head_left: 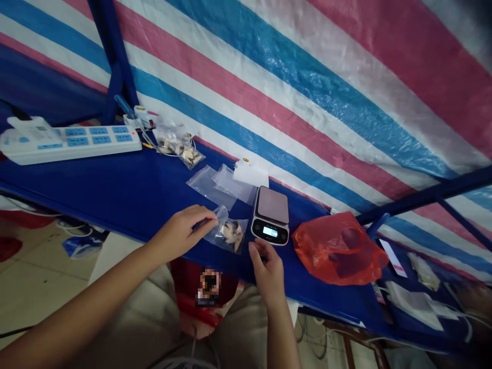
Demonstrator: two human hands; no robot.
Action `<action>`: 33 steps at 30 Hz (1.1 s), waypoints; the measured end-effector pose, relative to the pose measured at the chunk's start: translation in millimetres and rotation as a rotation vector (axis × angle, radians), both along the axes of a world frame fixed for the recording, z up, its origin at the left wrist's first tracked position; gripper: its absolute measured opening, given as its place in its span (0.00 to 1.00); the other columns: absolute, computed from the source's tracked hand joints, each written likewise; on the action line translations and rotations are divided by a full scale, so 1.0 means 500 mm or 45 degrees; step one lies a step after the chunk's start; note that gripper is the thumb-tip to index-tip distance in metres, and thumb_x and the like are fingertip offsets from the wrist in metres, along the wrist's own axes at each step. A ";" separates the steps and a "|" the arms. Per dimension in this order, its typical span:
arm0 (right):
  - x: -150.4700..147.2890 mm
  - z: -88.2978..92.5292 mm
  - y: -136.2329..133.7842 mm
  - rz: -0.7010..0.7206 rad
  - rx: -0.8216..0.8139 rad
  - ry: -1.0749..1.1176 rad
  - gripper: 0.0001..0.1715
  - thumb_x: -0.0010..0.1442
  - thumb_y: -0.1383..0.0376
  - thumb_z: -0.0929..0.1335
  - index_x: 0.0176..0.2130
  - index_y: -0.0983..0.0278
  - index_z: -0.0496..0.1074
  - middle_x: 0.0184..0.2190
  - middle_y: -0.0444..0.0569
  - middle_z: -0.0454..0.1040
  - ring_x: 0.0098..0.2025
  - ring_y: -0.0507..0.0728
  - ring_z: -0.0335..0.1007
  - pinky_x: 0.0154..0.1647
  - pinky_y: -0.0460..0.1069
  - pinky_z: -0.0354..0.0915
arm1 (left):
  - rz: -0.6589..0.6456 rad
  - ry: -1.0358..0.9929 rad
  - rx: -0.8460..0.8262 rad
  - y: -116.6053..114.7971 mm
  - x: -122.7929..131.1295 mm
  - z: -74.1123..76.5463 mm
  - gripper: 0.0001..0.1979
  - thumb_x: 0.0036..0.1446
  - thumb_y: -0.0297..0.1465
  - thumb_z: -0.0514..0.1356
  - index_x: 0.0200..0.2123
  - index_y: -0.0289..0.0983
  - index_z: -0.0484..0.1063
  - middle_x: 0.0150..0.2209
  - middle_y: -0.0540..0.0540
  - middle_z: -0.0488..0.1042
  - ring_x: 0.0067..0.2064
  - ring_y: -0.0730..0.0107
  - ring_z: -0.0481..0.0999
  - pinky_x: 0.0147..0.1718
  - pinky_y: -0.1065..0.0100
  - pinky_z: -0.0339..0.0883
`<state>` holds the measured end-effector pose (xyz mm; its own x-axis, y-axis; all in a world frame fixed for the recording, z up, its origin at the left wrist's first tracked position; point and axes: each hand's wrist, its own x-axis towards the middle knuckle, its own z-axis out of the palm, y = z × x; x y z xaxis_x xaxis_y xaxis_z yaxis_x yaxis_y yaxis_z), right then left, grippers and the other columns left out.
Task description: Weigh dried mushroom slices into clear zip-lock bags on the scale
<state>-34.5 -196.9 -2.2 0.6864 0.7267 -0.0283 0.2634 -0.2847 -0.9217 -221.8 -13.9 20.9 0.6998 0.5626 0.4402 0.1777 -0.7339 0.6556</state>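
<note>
My left hand (pixel 194 225) pinches the upper left edge of a small clear zip bag (pixel 219 233) between thumb and fingers. Inside this bag are pale, brown-edged dried pieces (pixel 232 233), too small to name surely. My right hand (pixel 267 269) is beside the bag's right corner, just below a digital kitchen scale (pixel 271 212), its fingers curled in. Whether those fingers hold anything is hidden. The scale's display is lit, and its plate bears nothing.
Flat clear bags (pixel 211 187) and a white card (pixel 251 174) lie behind. Filled bags (pixel 179 146), a screwdriver (pixel 123 106) and a power strip (pixel 73 143) are left. A red plastic bag (pixel 340 251) and a phone (pixel 392 256) are right. Striped sheeting (pixel 269 102) hangs behind the blue table (pixel 96 189).
</note>
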 end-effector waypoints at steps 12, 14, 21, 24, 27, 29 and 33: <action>-0.004 0.026 0.028 -0.045 0.071 0.613 0.30 0.46 0.50 0.78 0.43 0.66 0.77 0.29 0.47 0.76 0.33 0.57 0.73 0.16 0.44 0.62 | -0.396 -0.013 0.905 -0.048 0.077 0.138 0.09 0.68 0.25 0.54 0.40 0.37 0.74 0.30 0.50 0.77 0.35 0.70 0.75 0.36 0.67 0.65; -0.015 0.033 0.012 -0.040 0.207 0.810 0.25 0.46 0.51 0.79 0.39 0.64 0.79 0.33 0.48 0.79 0.37 0.57 0.74 0.28 0.47 0.71 | -0.430 -0.016 0.913 -0.062 0.094 0.169 0.09 0.68 0.25 0.54 0.38 0.37 0.74 0.30 0.49 0.77 0.35 0.70 0.76 0.35 0.68 0.65; -0.050 0.044 -0.070 0.062 0.600 1.156 0.23 0.58 0.46 0.73 0.50 0.52 0.79 0.50 0.49 0.80 0.51 0.63 0.77 0.52 0.61 0.73 | -0.512 0.016 0.703 -0.113 0.153 0.245 0.12 0.70 0.29 0.52 0.39 0.40 0.75 0.34 0.47 0.80 0.37 0.68 0.78 0.37 0.66 0.70; -0.040 0.061 -0.118 -0.080 0.639 0.887 0.24 0.64 0.45 0.68 0.55 0.49 0.76 0.54 0.48 0.79 0.55 0.63 0.76 0.54 0.60 0.73 | -0.522 -0.058 0.510 -0.132 0.190 0.256 0.13 0.71 0.32 0.51 0.39 0.39 0.75 0.34 0.47 0.80 0.36 0.68 0.78 0.36 0.65 0.69; -0.029 0.099 -0.170 -0.284 0.662 0.695 0.26 0.70 0.45 0.61 0.60 0.47 0.74 0.58 0.48 0.76 0.59 0.61 0.73 0.59 0.61 0.69 | -0.614 -0.189 0.307 -0.154 0.238 0.266 0.12 0.70 0.32 0.52 0.39 0.39 0.75 0.35 0.47 0.80 0.35 0.71 0.78 0.35 0.67 0.68; -0.019 0.124 -0.201 -0.352 0.661 0.591 0.27 0.70 0.45 0.60 0.61 0.47 0.72 0.58 0.48 0.76 0.60 0.61 0.72 0.60 0.61 0.69 | -0.674 -0.260 0.223 -0.173 0.273 0.277 0.11 0.69 0.32 0.53 0.39 0.39 0.75 0.34 0.48 0.80 0.34 0.72 0.78 0.34 0.67 0.66; 0.030 0.154 -0.253 -0.451 0.584 0.408 0.26 0.69 0.51 0.66 0.64 0.44 0.67 0.59 0.44 0.75 0.60 0.61 0.72 0.57 0.59 0.71 | -0.776 -0.348 0.091 -0.201 0.344 0.305 0.10 0.67 0.34 0.55 0.36 0.39 0.75 0.32 0.48 0.79 0.34 0.72 0.77 0.33 0.67 0.64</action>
<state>-19.4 -323.7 74.7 0.8953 0.4453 -0.0122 -0.0813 0.1363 -0.9873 -50.1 -114.4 173.4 0.7410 0.0648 0.6684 -0.4481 -0.6936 0.5640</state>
